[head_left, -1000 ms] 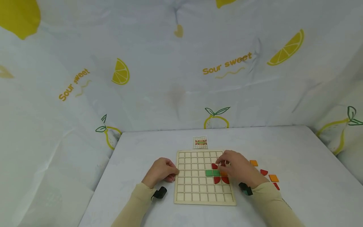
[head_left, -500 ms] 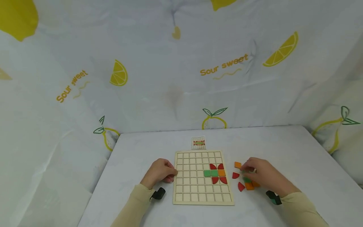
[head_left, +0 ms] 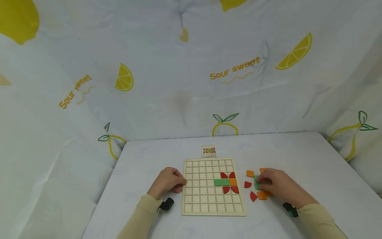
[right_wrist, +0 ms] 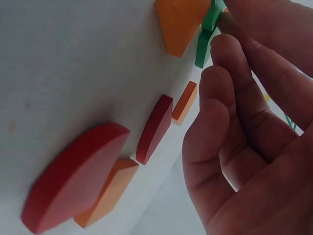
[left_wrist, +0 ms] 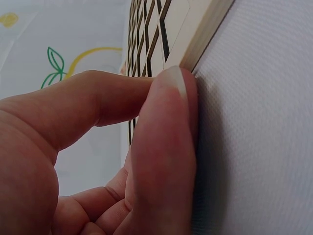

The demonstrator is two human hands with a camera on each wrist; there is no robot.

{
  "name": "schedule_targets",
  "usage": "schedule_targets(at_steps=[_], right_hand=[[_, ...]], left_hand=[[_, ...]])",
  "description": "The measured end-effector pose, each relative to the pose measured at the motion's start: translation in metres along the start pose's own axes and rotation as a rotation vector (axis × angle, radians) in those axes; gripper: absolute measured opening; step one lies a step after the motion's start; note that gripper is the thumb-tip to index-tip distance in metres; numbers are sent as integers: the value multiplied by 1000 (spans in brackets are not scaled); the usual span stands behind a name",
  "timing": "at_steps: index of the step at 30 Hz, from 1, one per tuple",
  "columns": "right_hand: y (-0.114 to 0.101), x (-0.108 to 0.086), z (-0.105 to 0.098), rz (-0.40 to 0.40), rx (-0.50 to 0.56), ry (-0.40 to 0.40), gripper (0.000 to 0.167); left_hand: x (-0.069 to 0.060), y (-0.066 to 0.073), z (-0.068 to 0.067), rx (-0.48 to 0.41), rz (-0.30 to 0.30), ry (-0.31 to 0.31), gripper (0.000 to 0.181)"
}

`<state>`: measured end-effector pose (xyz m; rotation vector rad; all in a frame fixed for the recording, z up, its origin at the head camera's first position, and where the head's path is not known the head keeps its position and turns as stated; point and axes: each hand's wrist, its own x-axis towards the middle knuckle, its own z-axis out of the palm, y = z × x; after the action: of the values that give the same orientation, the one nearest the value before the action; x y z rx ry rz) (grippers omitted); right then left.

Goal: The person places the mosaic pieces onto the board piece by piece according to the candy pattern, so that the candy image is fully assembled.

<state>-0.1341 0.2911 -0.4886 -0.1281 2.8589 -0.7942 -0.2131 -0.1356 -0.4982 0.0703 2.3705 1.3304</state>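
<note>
The square wooden grid board lies on the table, with green, orange and red tiles set in its right part. My left hand is at its left edge; in the left wrist view the thumb and index finger pinch the board's edge. My right hand is over the loose tiles to the right. Its thumb and index finger close on a green square tile, beside another green tile; the exact contact is partly hidden. The other fingers are curled.
Around my right hand lie loose orange squares and red quarter-circle tiles, some partly under the hand. A small pattern card stands behind the board. A white cloth backdrop with lemon prints rises at the table's back.
My right hand has moved from the board's right side to the loose tiles and lowered onto the green ones. A red tile now shows in the board where its fingers were. The left hand stays put.
</note>
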Motion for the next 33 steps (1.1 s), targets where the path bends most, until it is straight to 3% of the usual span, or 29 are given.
schedule_targets(at_steps=[20, 27, 33], right_hand=[[4, 0, -3, 12, -12, -23, 22], [-7, 3, -3, 17, 15, -2, 20], [-22, 15, 2, -50, 20, 26, 18]], left_hand=[[-1, 2, 0, -5, -2, 4, 16], [2, 1, 1, 4, -8, 7, 14], [2, -1, 1, 8, -5, 7, 15]])
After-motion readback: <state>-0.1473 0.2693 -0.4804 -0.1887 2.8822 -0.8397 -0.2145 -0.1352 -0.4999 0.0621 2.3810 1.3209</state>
